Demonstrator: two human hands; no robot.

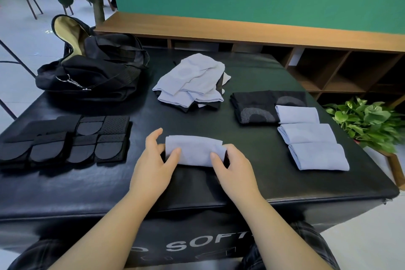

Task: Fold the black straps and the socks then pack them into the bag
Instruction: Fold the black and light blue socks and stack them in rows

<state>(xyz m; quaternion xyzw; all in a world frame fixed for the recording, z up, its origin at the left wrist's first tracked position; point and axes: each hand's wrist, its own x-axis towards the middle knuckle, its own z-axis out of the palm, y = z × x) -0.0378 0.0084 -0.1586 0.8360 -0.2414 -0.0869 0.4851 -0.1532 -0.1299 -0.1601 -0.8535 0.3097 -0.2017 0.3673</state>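
Low in the middle of the frame, a folded light-blue sock lies on the black padded bench. The left hand pinches its left end, fingers curled onto the fabric; the right hand grips the right end likewise. Three folded blue socks sit in a column at right, beside folded black socks. An unfolded sock pile lies at centre. Folded black straps rest at left, the open black bag at upper left
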